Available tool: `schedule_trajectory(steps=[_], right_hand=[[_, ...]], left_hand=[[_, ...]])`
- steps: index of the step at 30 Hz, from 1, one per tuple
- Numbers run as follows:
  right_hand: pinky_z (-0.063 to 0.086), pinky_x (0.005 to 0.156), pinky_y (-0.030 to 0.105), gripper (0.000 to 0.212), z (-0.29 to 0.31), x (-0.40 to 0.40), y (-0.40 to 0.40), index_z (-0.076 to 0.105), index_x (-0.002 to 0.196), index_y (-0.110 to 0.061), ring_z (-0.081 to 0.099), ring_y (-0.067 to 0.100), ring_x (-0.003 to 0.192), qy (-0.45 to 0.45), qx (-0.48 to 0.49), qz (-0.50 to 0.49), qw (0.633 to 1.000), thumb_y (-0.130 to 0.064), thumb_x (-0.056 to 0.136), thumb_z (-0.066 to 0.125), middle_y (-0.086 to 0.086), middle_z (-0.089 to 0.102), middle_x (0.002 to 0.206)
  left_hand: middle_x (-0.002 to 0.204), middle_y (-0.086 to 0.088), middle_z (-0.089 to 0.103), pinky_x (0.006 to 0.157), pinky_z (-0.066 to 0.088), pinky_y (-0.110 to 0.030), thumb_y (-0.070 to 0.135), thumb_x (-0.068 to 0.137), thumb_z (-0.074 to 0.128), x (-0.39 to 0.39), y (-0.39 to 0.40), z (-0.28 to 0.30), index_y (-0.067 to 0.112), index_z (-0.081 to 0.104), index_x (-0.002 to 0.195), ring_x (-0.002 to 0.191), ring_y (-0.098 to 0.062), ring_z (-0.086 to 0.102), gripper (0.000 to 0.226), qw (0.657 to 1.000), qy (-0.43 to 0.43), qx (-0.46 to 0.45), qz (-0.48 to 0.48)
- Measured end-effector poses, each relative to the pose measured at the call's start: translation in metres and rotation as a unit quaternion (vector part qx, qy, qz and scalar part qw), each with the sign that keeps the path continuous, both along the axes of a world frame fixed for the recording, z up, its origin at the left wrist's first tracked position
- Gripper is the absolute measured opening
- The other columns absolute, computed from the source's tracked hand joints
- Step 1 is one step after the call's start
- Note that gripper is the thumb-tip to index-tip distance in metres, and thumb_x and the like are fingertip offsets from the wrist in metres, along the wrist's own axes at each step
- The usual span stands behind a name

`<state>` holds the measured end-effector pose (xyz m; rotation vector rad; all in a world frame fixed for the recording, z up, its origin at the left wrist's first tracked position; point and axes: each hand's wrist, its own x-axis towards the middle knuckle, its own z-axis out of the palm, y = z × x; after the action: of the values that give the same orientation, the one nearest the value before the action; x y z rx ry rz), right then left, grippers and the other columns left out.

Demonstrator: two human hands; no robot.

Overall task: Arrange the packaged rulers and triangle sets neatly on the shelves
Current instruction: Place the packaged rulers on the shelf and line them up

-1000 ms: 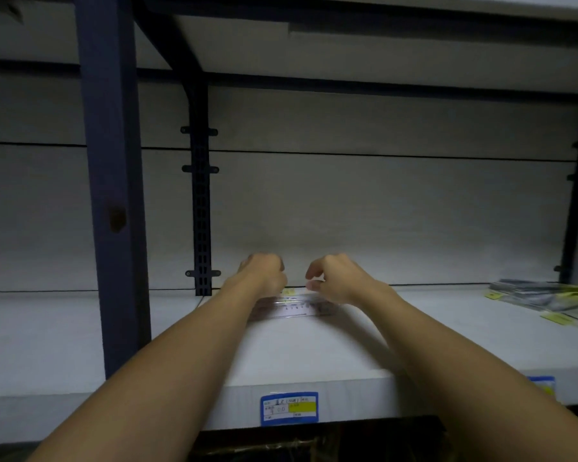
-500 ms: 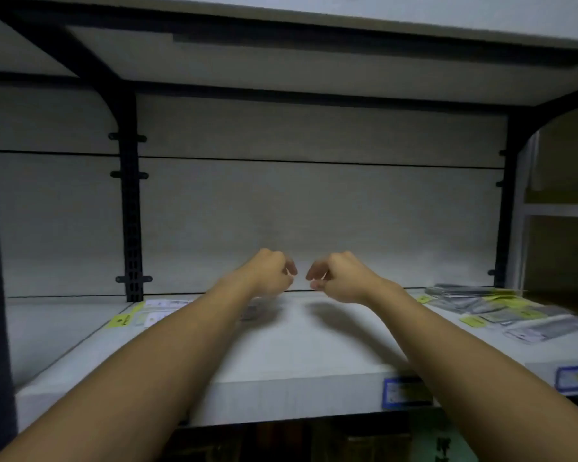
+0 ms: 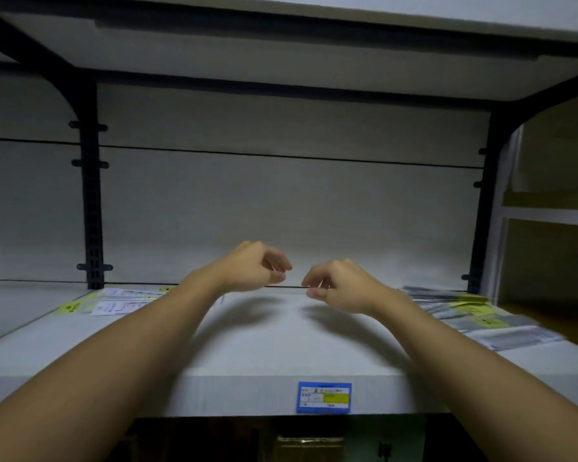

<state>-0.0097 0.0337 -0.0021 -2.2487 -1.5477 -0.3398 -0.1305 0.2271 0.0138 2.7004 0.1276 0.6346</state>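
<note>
Above the middle of the shelf (image 3: 281, 345) both hands hover with nothing in them. Left hand (image 3: 254, 266) has its fingers loosely curled, thumb and forefinger close but pinching nothing visible. Right hand (image 3: 342, 285) is the same: relaxed, fingers hanging, palm down, no contact with the board. Judged from this posture, the hands are between items, poised over the bare central stretch where stock could next be laid.

Task items lie in two groups, well apart. Flat packets with yellow tags (image 3: 121, 303) rest at the back left of the shelf, near the dark upright post (image 3: 90, 195); they lie roughly side by side and look fairly orderly. A larger, looser spread of packets (image 3: 474, 316) lies at the right end, overlapping and fanned toward the front edge; this group appears to need straightening. Whether a given packet holds a ruler or a triangle set cannot be told; the printing is blurred.

A blue and yellow price label (image 3: 324, 397) sits on the shelf's front lip, below the right hand. No bins or boxes stand on this shelf. The space beneath is too dark to read.
</note>
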Motion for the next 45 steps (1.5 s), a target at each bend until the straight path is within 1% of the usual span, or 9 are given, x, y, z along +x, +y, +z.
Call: schedule_trajectory(steps=[4,9,18,25,29,34,39,42,45], right_hand=[[0.038,0.066,0.004,0.016,-0.002,-0.001,-0.005,0.075,0.104,-0.028,0.060,-0.003,0.075,0.026,0.029,0.009,0.999,-0.035,0.092,0.068,-0.012,0.071,0.089],[0.048,0.075,0.019,0.016,0.001,-0.002,-0.007,0.075,0.103,-0.026,0.063,0.004,0.078,0.042,0.039,0.006,0.998,-0.034,0.090,0.071,-0.015,0.069,0.083],[0.044,0.070,0.013,0.024,0.001,0.002,0.001,0.073,0.108,-0.026,0.060,-0.005,0.073,0.024,0.023,0.020,0.999,-0.040,0.088,0.072,-0.011,0.071,0.090],[0.045,0.073,0.014,0.031,-0.002,0.025,-0.032,0.071,0.112,-0.023,0.060,0.000,0.074,0.035,0.009,0.022,0.999,-0.037,0.085,0.076,-0.006,0.073,0.096],[0.048,0.077,0.021,0.028,0.009,0.057,-0.077,0.072,0.111,-0.024,0.063,0.005,0.080,0.029,-0.007,-0.003,1.000,-0.036,0.086,0.075,-0.007,0.073,0.096],[0.043,0.074,0.016,0.022,0.030,0.107,-0.148,0.075,0.108,-0.022,0.065,0.008,0.085,0.022,0.021,-0.032,0.999,-0.030,0.087,0.075,-0.005,0.074,0.094],[0.048,0.086,0.024,0.024,0.048,0.136,-0.191,0.072,0.114,-0.020,0.064,0.010,0.095,0.007,-0.002,-0.056,0.998,-0.023,0.091,0.071,-0.004,0.072,0.099],[0.049,0.089,0.028,0.029,0.051,0.143,-0.206,0.067,0.121,-0.021,0.063,0.013,0.098,-0.007,-0.037,-0.054,0.998,-0.014,0.093,0.065,-0.004,0.071,0.103],[0.048,0.088,0.030,0.035,0.051,0.149,-0.218,0.063,0.127,-0.023,0.061,0.016,0.102,-0.002,-0.038,-0.058,0.998,-0.010,0.094,0.062,-0.002,0.069,0.108]], left_hand=[[0.096,0.015,0.074,0.083,0.050,-0.016,0.033,0.085,0.071,0.003,-0.005,-0.001,0.032,0.074,0.104,0.091,0.001,0.066,0.019,1.000,0.003,0.019,-0.024],[0.095,0.016,0.072,0.084,0.049,-0.020,0.039,0.087,0.068,0.007,-0.008,-0.003,0.032,0.073,0.106,0.094,-0.002,0.065,0.021,0.998,0.019,0.055,-0.023],[0.094,0.014,0.071,0.085,0.052,-0.026,0.038,0.087,0.065,0.028,-0.012,-0.012,0.030,0.069,0.109,0.093,-0.006,0.065,0.023,0.994,0.041,0.092,-0.037],[0.097,0.016,0.068,0.088,0.052,-0.026,0.021,0.085,0.062,0.056,-0.033,-0.016,0.028,0.067,0.116,0.092,-0.006,0.065,0.032,0.992,0.078,0.095,-0.012],[0.092,0.018,0.065,0.090,0.050,-0.025,0.021,0.087,0.060,0.078,-0.072,-0.009,0.027,0.067,0.117,0.096,-0.008,0.063,0.031,0.993,0.073,0.092,-0.009],[0.103,0.010,0.071,0.090,0.048,-0.024,0.025,0.087,0.062,0.125,-0.146,-0.005,0.029,0.071,0.112,0.097,-0.010,0.062,0.026,0.992,0.064,0.107,-0.010],[0.085,0.012,0.071,0.073,0.041,-0.021,0.035,0.085,0.067,0.175,-0.230,-0.013,0.026,0.075,0.091,0.081,-0.007,0.057,0.014,0.992,0.067,0.103,-0.031],[0.078,0.011,0.070,0.073,0.048,-0.029,0.055,0.079,0.072,0.192,-0.271,-0.020,0.026,0.074,0.081,0.079,-0.009,0.060,0.029,0.986,0.125,0.077,-0.076],[0.084,0.010,0.070,0.078,0.053,-0.032,0.062,0.073,0.075,0.199,-0.295,-0.026,0.026,0.074,0.085,0.085,-0.010,0.061,0.038,0.979,0.171,0.063,-0.093]])
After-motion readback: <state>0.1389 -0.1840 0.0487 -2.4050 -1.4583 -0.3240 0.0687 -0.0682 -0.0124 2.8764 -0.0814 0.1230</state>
